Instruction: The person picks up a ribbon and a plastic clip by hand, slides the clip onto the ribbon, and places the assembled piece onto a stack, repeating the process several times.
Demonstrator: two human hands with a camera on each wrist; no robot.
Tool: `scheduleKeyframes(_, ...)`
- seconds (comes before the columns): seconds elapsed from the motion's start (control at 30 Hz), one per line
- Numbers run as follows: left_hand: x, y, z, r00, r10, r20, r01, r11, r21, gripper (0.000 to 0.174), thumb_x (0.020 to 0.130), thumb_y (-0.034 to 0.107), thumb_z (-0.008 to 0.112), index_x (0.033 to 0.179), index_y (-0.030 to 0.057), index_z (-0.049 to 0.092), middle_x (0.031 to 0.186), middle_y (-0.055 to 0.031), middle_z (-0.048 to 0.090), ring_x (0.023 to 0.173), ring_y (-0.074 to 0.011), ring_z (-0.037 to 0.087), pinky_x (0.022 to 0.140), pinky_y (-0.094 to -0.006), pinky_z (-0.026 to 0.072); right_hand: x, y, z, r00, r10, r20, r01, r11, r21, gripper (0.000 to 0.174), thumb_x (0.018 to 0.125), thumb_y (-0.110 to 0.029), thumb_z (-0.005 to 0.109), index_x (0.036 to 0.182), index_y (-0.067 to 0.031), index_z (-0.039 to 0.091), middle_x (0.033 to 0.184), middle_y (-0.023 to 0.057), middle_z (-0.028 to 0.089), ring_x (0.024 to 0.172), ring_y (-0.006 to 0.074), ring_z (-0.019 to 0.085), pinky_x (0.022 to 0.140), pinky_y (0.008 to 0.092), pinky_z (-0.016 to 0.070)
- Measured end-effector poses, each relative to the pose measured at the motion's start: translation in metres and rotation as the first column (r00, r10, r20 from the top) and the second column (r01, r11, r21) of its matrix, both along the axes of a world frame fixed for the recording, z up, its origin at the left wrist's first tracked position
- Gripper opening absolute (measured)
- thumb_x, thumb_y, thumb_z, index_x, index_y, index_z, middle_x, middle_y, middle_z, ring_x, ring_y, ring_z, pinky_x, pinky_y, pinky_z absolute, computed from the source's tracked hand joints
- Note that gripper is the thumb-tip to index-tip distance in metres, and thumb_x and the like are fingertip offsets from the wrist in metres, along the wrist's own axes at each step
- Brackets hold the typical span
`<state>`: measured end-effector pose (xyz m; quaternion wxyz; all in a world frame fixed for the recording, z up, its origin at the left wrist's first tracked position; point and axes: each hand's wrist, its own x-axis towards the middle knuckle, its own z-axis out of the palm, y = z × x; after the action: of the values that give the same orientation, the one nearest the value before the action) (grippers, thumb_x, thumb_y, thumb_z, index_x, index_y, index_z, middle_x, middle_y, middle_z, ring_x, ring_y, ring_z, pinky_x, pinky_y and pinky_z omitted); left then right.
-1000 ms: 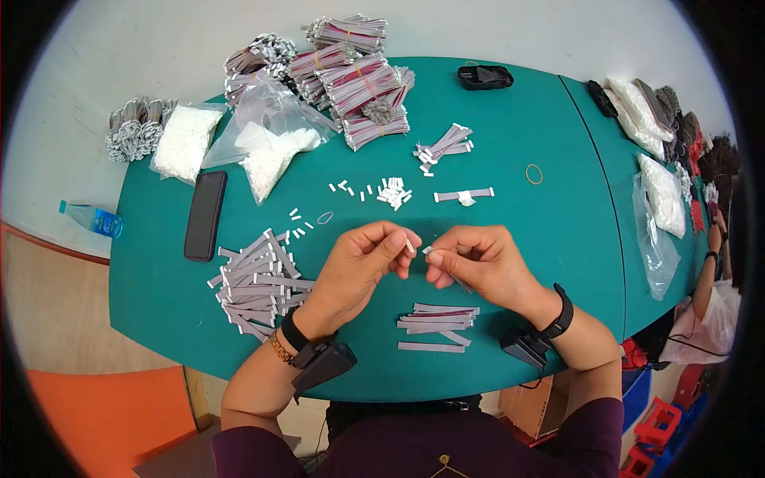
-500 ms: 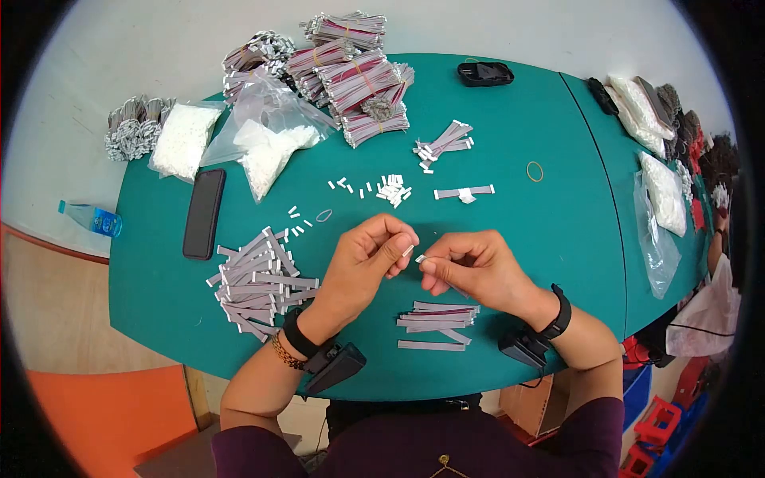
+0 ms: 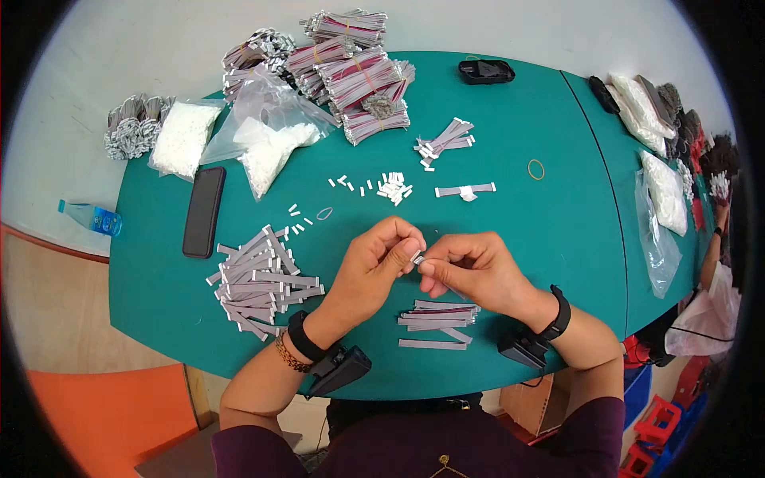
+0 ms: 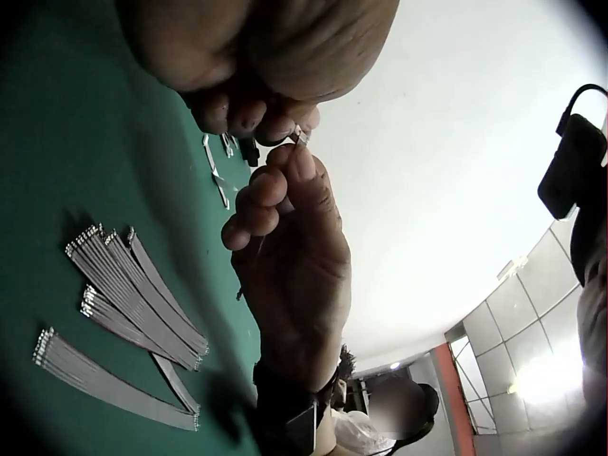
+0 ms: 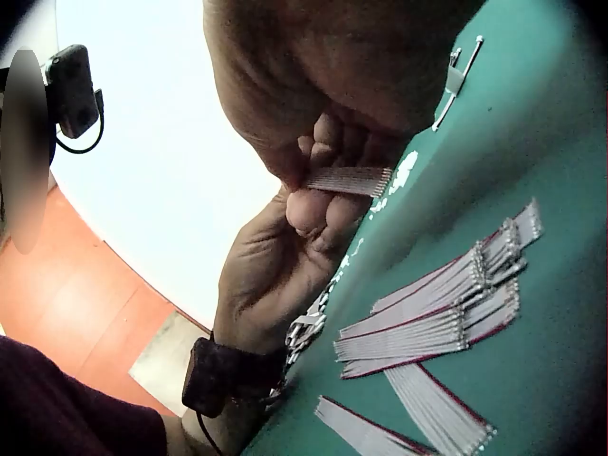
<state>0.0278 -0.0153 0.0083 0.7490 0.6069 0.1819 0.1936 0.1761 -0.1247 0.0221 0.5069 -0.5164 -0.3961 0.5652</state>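
Note:
My left hand [image 3: 370, 267] pinches a small white connector [image 3: 416, 256] between thumb and forefinger. Facing it, my right hand [image 3: 482, 275] pinches a short grey ribbon cable [image 5: 347, 179] near one end; its other end fans into separate metal-tipped wires. Cable end and connector meet at the fingertips over the table, and the fingers partly hide the joint. Below the hands lie several grey ribbon cables [image 3: 434, 320] with bare metal-tipped ends. Beside the left forearm spreads a pile of ribbon cables [image 3: 259, 287] with white connectors on their ends.
Loose white connectors [image 3: 392, 189] lie beyond the hands, near a taped ribbon cable [image 3: 446, 192] and a small cable stack [image 3: 445, 143]. Further back are banded cable bundles [image 3: 362, 80] and bags of connectors [image 3: 185, 143]. A phone [image 3: 204, 211] lies left on the green table [image 3: 558, 231].
The left hand has moved slightly right and the right hand slightly left, closing the gap, so connector and cable end now meet. Both pinches have stayed.

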Motion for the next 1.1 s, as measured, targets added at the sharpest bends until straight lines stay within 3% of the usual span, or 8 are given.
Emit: scheduleKeyframes(1.1, -0.0008, -0.0008, 0.0015, 1.0, -0.009, -0.003, 0.009, 0.999, 0.039, 0.015, 0.095, 0.018, 0.05, 0.09, 0.0034, 0.053, 0.078, 0.002, 0.053, 0.068, -0.0036, 0.043, 0.061, -0.0186, 0.0369, -0.0011, -0.0003, -0.0003, 0.999, -0.032, 0.024, 0.031, 0.999, 0.005, 0.013, 0.09, -0.011, 0.057, 0.085, -0.0001, 0.062, 0.073, 0.0019, 0.063, 0.065, 0.0055, 0.059, 0.058, 0.0189, 0.0477)
